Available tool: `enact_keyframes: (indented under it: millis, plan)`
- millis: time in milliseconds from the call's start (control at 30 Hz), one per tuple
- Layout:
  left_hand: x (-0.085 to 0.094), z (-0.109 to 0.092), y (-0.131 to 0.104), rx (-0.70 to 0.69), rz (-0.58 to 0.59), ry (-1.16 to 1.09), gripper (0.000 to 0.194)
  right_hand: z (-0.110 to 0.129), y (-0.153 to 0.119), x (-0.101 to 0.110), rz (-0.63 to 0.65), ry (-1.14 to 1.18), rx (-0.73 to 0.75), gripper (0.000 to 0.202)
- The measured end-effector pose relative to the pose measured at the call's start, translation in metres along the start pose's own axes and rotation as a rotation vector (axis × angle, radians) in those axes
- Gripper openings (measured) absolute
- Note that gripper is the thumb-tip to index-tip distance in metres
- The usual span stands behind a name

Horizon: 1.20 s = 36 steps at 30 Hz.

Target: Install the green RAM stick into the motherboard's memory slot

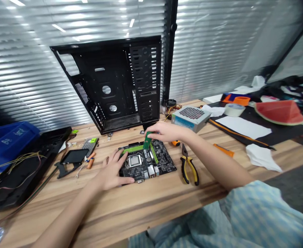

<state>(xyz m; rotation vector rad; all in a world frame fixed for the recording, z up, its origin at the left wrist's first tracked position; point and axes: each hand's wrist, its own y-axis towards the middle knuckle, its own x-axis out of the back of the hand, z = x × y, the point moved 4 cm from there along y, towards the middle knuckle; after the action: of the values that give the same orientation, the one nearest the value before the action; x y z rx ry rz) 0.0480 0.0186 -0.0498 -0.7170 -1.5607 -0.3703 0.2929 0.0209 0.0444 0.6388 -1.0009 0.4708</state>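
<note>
A black motherboard [141, 168] lies flat on the wooden table, with a square metal processor socket [134, 161] and bright green slots. My left hand [114, 168] rests on its left edge, fingers spread, the thumb along the near edge. Between the fingers of my right hand [158, 131] is a green circuit card [147, 141], held upright over the far part of the board. Whether the card's lower edge sits in a slot cannot be made out. Yellow-and-black pliers [189, 167] lie to the right of the board, under my right forearm.
Behind the board stands an open black computer case [117, 82]. A power supply [191, 116] is at the back right. At left are a blue bin [14, 141], a black tray [38, 165], a black bracket and orange cylinders [90, 162]. Tape and papers lie at right.
</note>
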Motion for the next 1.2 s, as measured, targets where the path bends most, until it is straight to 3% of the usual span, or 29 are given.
enact_keyframes:
  millis: [200, 300, 433, 533, 1200]
  plan:
    - [0.0, 0.001, 0.001, -0.001, -0.002, -0.001, 0.104, 0.008, -0.009, -0.011, -0.157, -0.144, 0.004, 0.02]
    - [0.0, 0.0, 0.001, -0.015, -0.024, 0.006, 0.103, 0.015, -0.034, -0.03, -0.258, -0.245, 0.081, 0.025]
    - [-0.001, -0.001, 0.0, -0.013, -0.011, 0.002, 0.106, 0.023, -0.072, -0.064, -0.297, -0.382, 0.255, 0.028]
    - [-0.001, -0.002, 0.0, -0.021, -0.018, 0.006, 0.106, 0.024, -0.086, -0.077, -0.327, -0.445, 0.307, 0.032]
    - [-0.002, -0.001, 0.0, -0.007, 0.003, 0.016, 0.105, 0.022, -0.087, -0.08, -0.296, -0.522, 0.341, 0.032]
